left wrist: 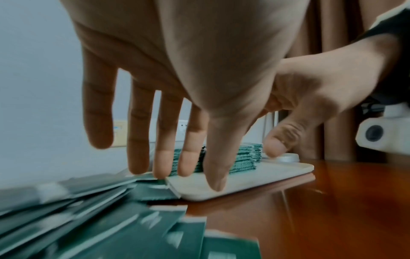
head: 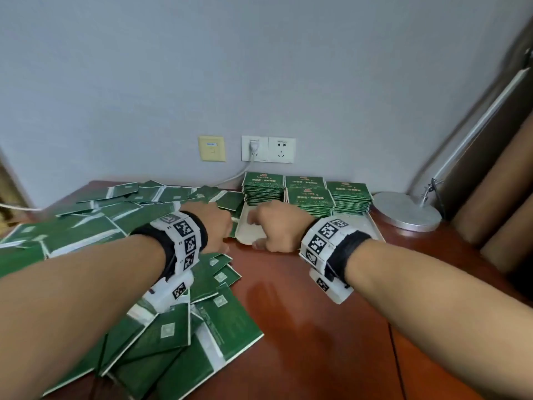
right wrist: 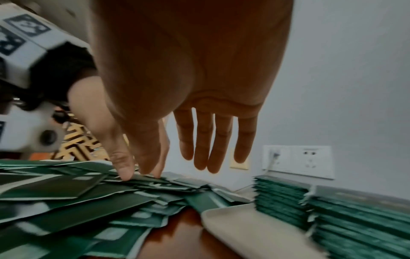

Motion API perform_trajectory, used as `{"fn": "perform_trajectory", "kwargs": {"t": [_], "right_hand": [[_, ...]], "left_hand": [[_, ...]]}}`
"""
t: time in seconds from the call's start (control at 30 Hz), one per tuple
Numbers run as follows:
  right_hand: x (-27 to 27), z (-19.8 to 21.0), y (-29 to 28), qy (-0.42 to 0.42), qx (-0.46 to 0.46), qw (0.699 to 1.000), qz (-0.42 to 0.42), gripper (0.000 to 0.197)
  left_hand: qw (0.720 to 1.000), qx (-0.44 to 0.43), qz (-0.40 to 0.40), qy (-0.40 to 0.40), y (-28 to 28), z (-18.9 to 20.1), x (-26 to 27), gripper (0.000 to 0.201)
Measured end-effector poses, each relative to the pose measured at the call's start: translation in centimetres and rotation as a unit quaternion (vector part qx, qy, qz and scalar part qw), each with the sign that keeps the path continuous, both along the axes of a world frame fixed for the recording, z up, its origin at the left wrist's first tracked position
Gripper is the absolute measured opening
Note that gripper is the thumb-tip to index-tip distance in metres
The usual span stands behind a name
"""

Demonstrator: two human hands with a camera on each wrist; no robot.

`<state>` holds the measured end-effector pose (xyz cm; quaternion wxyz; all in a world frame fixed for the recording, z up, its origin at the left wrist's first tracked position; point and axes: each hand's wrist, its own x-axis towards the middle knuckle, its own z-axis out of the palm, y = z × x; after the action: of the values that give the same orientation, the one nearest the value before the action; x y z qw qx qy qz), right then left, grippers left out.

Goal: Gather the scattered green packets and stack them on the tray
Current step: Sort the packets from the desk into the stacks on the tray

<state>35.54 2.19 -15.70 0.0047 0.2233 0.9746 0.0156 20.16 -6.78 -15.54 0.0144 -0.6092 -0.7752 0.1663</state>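
Observation:
Many loose green packets [head: 86, 226] lie in a heap over the left half of the wooden table, blurred in the left wrist view [left wrist: 88, 219] and spread across the right wrist view [right wrist: 88, 192]. A pale tray [head: 244, 233] stands at the back middle with three neat packet stacks [head: 308, 197] along its far side. My left hand [head: 222, 226] hangs over the heap at the tray's left edge, fingers [left wrist: 164, 163] straight, tips on the packets. My right hand [head: 256, 223] hovers over the tray's bare front [right wrist: 233, 224], fingers [right wrist: 199, 154] straight, holding nothing.
A round metal lamp base [head: 406, 210] stands right of the tray. Brown curtains [head: 490, 203] hang at the right. Wall sockets [head: 268, 148] with a white cable sit behind the stacks. Bare red-brown table [head: 302, 313] lies in front of the tray.

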Motion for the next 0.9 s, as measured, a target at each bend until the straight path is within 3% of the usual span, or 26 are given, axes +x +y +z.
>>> {"fn": "perform_trajectory", "kwargs": {"t": [0.07, 0.17, 0.27, 0.33, 0.53, 0.73, 0.9], "right_hand": [[-1.1, -1.2, -2.8, -0.027, -0.018, 0.999, 0.012, 0.04], [-2.1, -3.2, -6.2, -0.089, -0.05, 0.995, 0.011, 0.056], [-2.1, -4.9, -7.6, -0.159, -0.062, 0.985, 0.014, 0.064], [-1.7, -5.3, -7.7, -0.157, -0.088, 0.984, -0.001, 0.062], [-0.2, -4.8, -5.7, -0.175, -0.114, 0.976, -0.065, 0.058], [1.9, -4.9, -2.4, -0.179, -0.112, 0.971, -0.116, 0.071], [4.7, -4.8, -0.1, -0.207, -0.113, 0.965, -0.116, 0.058]], "left_hand": [[0.998, -0.043, 0.017, -0.031, -2.0, -1.2, -0.8, 0.037], [0.993, -0.103, 0.02, -0.055, -4.0, -2.9, -1.4, 0.037], [0.993, -0.105, 0.007, -0.055, -4.7, -3.9, -1.3, 0.041], [0.993, -0.11, -0.009, -0.046, -4.8, -4.0, -0.9, 0.044], [0.984, -0.163, -0.044, -0.061, -5.0, -3.6, 0.1, 0.047], [0.975, -0.193, -0.085, -0.074, -4.6, -3.9, 1.5, 0.05], [0.969, -0.193, -0.137, -0.075, -2.8, -4.4, 4.5, 0.052]]}}
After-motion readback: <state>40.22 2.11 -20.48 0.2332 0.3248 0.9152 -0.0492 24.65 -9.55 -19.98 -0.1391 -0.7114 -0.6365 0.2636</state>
